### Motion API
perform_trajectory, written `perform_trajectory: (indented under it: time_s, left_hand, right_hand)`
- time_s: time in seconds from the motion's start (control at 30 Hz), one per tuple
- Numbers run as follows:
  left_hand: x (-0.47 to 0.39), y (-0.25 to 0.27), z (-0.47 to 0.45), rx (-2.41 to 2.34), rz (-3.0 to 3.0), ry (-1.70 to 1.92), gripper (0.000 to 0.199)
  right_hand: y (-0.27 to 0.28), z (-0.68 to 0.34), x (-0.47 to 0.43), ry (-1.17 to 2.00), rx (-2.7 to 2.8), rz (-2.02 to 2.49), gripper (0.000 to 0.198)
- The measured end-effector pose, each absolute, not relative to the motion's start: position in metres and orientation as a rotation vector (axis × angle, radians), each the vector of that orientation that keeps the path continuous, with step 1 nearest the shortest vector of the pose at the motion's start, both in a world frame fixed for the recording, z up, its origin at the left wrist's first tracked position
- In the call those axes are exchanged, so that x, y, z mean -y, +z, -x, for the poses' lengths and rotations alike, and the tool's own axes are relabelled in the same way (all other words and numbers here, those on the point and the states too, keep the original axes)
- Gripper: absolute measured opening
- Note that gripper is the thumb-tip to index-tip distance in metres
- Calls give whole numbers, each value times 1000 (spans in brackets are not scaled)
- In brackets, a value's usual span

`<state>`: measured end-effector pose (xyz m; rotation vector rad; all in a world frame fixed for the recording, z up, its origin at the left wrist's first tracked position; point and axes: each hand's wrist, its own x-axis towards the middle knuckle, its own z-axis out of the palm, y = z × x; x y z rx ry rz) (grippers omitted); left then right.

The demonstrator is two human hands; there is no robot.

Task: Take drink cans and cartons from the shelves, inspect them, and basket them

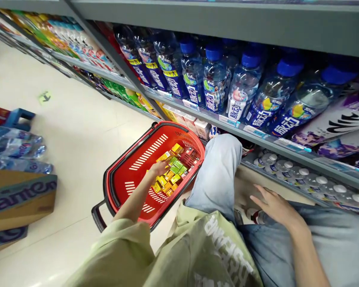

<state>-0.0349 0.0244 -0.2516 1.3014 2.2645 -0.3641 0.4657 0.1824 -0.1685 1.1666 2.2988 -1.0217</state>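
My left hand [159, 168] reaches down into a red shopping basket [128, 175] on the floor and rests on small yellow, green and orange drink cartons [172, 173] piled in its right half; whether the fingers grip one I cannot tell. My right hand [273, 205] lies open, fingers spread, by my thigh at the edge of the bottom shelf, close to a small white-capped bottle [255, 216]. My knee in light jeans [221, 167] rises between the two hands.
Blue-capped drink bottles [215, 85] fill the shelf above, white-capped water bottles [302, 175] the bottom shelf. Cardboard boxes [18, 199] with shrink-wrapped bottles [14, 147] on top stand at the left. The tiled aisle floor [77, 119] stretches away behind the basket.
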Motion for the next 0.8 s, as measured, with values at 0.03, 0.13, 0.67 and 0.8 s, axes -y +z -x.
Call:
perform_trajectory:
  time_s: [0.03, 0.13, 0.67, 0.8]
  left_hand:
    - [-29, -265, 32, -2265, -1290, -334, 59]
    - [-52, -302, 20, -2302, -1282, -206, 69]
    - [-153, -330, -37, -2337, -1175, -225, 43]
    - [-158, -322, -39, -2333, -1243, -247, 40]
  right_hand:
    - [-169, -464, -183, -1012, -2287, -1164, 62]
    - [-174, -461, -183, -1004, -2283, -1158, 60]
    - [-153, -443, -189, -914, -2170, -1307, 60]
    - [-151, -443, -196, -991, -2175, -1377, 57]
